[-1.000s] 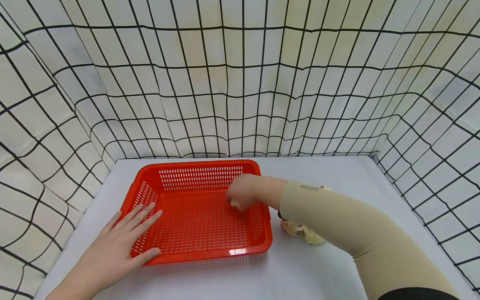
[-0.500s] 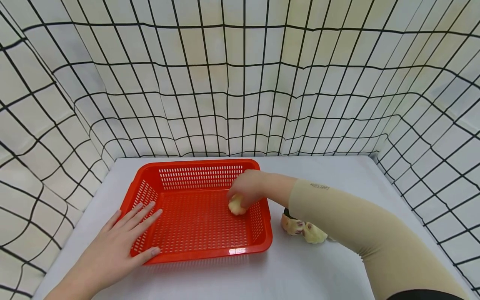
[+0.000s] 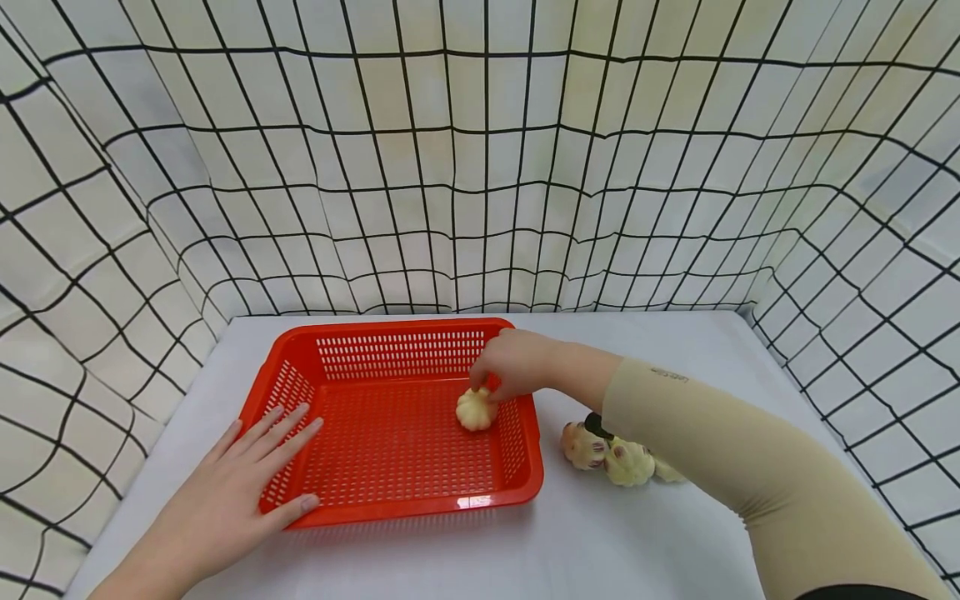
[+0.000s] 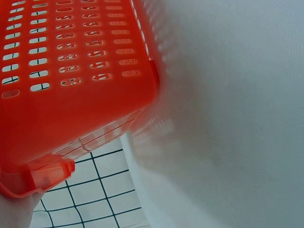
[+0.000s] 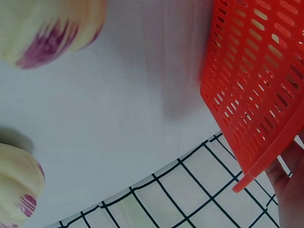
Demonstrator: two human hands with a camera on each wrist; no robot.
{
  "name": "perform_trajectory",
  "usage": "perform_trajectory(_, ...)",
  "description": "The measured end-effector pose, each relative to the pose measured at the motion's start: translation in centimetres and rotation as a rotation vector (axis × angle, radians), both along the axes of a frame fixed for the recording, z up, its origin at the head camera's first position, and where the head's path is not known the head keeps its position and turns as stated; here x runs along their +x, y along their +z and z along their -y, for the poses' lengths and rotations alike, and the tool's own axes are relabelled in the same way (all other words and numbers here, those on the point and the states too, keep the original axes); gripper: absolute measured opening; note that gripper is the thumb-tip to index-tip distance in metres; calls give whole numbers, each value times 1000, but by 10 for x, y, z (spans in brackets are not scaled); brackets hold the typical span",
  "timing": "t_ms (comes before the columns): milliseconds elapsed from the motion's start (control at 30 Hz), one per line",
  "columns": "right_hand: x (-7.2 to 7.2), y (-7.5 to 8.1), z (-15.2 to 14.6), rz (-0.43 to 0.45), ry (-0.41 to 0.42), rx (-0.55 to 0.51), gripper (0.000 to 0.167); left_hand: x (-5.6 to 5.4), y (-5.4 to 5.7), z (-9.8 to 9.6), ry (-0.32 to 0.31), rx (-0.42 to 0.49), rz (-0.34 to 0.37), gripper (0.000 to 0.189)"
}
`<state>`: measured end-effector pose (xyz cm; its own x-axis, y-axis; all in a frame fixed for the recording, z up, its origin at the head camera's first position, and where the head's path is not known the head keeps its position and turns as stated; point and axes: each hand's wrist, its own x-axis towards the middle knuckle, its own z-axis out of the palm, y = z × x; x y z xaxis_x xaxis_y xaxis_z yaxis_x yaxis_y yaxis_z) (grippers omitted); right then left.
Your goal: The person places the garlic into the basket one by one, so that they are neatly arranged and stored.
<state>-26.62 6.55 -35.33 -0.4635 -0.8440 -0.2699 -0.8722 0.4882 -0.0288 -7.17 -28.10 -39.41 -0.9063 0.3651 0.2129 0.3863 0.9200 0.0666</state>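
A cream, ribbed garlic bulb (image 3: 476, 410) lies on the floor of the red plastic basket (image 3: 390, 512), near its right wall. My right hand (image 3: 516, 363) reaches over the basket's right side. Its thumb and index finger are parted at the top of the bulb, with red basket showing in the gap between them. On the left, my left hand (image 3: 232, 492) rests spread across the basket's left rim, its thumb at the near corner. In the right wrist view, the right fingers (image 5: 289, 161) show past the basket rim.
Several more garlic bulbs (image 3: 628, 463) with purple streaks sit on the white table (image 3: 420, 562) right of the basket, partly hidden by the right forearm. Black netting (image 3: 487, 187) over pale cloth walls encloses the back and both sides.
My right hand has opened from round the garlic bulb and drawn up and to the right. The bulb stays in the basket, now almost fully visible. The left hand has stayed put.
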Motion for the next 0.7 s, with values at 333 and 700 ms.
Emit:
perform_trajectory(333,-2,-4,2,-27,20,-80,19,0,0,0,10,-10,14,87)
perform_trajectory(700,-12,-3,7,-69,-25,-61,22,1,2,-2,19,-18,23,87)
